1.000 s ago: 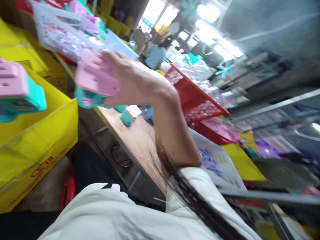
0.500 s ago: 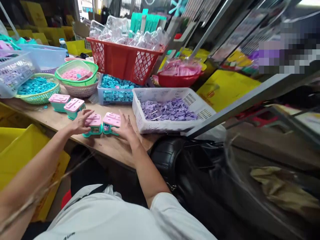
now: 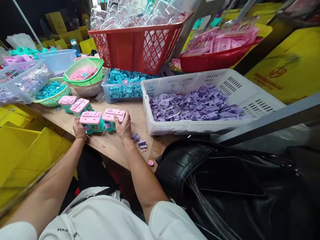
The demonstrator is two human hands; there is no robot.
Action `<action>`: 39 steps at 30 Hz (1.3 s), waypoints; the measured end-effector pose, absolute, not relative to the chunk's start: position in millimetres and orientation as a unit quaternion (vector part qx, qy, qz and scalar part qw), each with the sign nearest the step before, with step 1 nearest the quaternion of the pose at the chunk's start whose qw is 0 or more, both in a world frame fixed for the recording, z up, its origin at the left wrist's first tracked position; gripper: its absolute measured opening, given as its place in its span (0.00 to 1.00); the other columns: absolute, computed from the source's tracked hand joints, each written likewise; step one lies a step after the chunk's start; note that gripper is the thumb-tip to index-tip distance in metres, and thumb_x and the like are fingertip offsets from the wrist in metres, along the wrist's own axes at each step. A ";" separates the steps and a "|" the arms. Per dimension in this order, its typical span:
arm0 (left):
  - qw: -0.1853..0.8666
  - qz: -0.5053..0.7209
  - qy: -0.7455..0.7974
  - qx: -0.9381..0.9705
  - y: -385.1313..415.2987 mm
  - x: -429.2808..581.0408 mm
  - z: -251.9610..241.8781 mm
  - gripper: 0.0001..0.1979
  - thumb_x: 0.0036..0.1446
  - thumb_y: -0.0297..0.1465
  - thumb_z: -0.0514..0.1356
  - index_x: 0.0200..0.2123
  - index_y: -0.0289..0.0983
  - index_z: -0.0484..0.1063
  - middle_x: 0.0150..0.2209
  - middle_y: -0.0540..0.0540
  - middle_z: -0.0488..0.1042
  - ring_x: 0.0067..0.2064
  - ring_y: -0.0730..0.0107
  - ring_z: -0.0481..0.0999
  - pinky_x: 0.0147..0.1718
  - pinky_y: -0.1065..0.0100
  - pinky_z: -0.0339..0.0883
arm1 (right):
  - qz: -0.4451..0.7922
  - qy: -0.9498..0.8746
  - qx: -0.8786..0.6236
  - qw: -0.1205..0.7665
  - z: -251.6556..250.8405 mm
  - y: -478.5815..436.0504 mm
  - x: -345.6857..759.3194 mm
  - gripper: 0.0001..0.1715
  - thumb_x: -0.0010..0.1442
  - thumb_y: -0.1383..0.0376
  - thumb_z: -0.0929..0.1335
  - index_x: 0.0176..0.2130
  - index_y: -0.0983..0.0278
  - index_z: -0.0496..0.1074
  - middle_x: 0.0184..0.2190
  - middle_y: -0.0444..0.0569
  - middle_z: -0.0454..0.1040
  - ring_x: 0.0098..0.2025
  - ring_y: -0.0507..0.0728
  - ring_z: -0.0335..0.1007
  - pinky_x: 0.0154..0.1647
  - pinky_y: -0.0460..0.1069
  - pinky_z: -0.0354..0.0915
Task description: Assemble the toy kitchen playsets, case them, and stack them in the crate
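Several small toy boxes with pink tops and teal bases stand on the wooden table. My left hand [image 3: 79, 129] is closed against the left end of the front toy box [image 3: 90, 118]; some of its fingers are hidden. Close to that box, on its right, stands another toy box [image 3: 113, 115]. My right hand [image 3: 124, 125] grips its right end, thumb in front and fingers along the side. Behind the front box are a third toy box [image 3: 80, 106] and one more toy box [image 3: 67, 101] at the back left.
Right of my hands stands a white crate [image 3: 175, 127] of purple parts. A red basket [image 3: 130, 50] of clear plastic pieces rises behind. Loose purple pieces [image 3: 142, 144] and a pink disc [image 3: 150, 162] lie near my right forearm. A black bag [image 3: 182, 156] sits at the right.
My left hand has moved from the top of the front box down to its left end. My right hand stays at the other box's right side. The view has shifted, showing more crate.
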State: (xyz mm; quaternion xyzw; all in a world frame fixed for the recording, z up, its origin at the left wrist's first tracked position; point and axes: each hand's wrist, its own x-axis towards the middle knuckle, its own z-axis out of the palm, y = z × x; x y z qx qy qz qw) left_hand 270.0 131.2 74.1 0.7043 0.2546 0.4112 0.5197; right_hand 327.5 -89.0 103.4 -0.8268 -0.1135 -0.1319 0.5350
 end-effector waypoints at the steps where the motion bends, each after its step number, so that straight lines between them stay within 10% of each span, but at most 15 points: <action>1: 0.520 0.421 0.276 0.690 131.7 270.3 74.9 0.40 0.65 0.60 0.38 0.44 0.34 0.74 0.36 0.37 0.77 0.34 0.60 0.79 0.30 0.63 0.74 | -0.131 -0.111 -0.823 0.542 102.0 -88.0 328.4 0.37 0.68 0.58 0.64 0.69 0.72 0.55 0.63 0.68 0.68 0.67 0.64 0.65 0.70 0.59 0.61; 20: 0.511 0.403 0.286 0.703 120.9 248.3 86.7 0.33 0.50 0.64 0.58 0.32 0.38 0.70 0.29 0.46 0.72 0.33 0.64 0.72 0.36 0.63 0.69 | -0.146 -0.161 -0.851 0.478 95.7 -85.9 313.1 0.34 0.70 0.58 0.60 0.68 0.73 0.57 0.62 0.71 0.67 0.65 0.69 0.65 0.68 0.66 0.62; 27: 0.514 0.369 0.268 0.726 113.2 261.4 83.7 0.33 0.57 0.63 0.55 0.41 0.37 0.71 0.39 0.40 0.75 0.44 0.53 0.76 0.50 0.52 0.71 | -0.126 -0.153 -0.854 0.482 104.4 -106.5 320.4 0.31 0.68 0.58 0.62 0.66 0.67 0.61 0.58 0.67 0.71 0.60 0.67 0.69 0.64 0.64 0.68; 32: 0.354 0.428 0.134 0.821 110.1 273.6 98.9 0.23 0.64 0.44 0.58 0.58 0.38 0.67 0.54 0.35 0.72 0.58 0.49 0.73 0.60 0.47 0.67 | -0.133 -0.152 -0.877 0.436 108.1 -119.6 325.8 0.30 0.69 0.56 0.61 0.66 0.63 0.62 0.57 0.63 0.72 0.59 0.65 0.72 0.63 0.63 0.69; 39: 0.268 0.297 -0.177 0.899 136.8 283.7 118.7 0.33 0.63 0.38 0.60 0.70 0.61 0.58 0.65 0.48 0.70 0.70 0.43 0.62 0.68 0.38 0.56 | -0.114 -0.151 -0.921 0.340 140.5 -114.4 309.2 0.30 0.68 0.57 0.66 0.64 0.67 0.65 0.58 0.61 0.72 0.61 0.61 0.71 0.65 0.56 0.69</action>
